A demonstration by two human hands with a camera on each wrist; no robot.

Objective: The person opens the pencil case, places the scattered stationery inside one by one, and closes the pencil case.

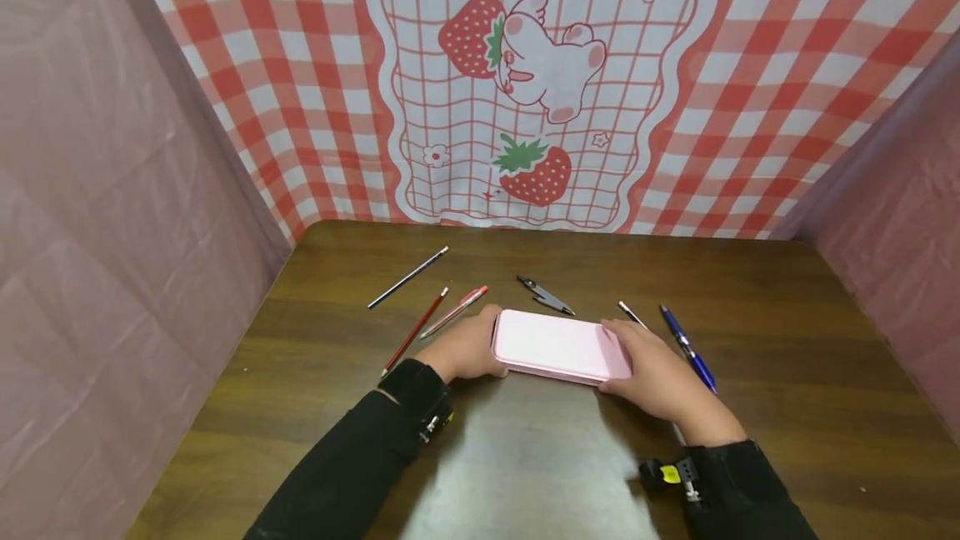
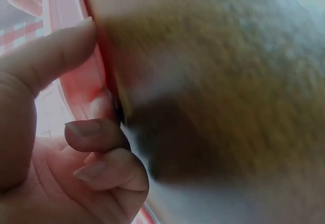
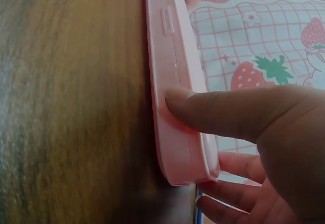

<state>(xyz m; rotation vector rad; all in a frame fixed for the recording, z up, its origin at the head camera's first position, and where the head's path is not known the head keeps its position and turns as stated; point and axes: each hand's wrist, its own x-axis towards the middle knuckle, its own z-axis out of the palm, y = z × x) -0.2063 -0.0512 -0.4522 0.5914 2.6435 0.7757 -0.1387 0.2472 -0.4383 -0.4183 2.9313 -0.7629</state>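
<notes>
A pink pencil case with a pale, flat lid lies lengthwise between my two hands, low over the wooden table. My left hand grips its left end, thumb on the near side. At the other end my right hand holds it, again with the thumb toward me. The right wrist view shows the case's pink side with a small clasp and a lid seam, the thumb pressing below the clasp. In the left wrist view, the thumb touches the pink wall and other fingers curl beneath.
Left of the case lie a dark striped pencil, a red pencil and a red-and-white pen. A grey compass lies behind it. A white-ended pencil and a blue pen lie by my right hand. Cloth walls surround the table.
</notes>
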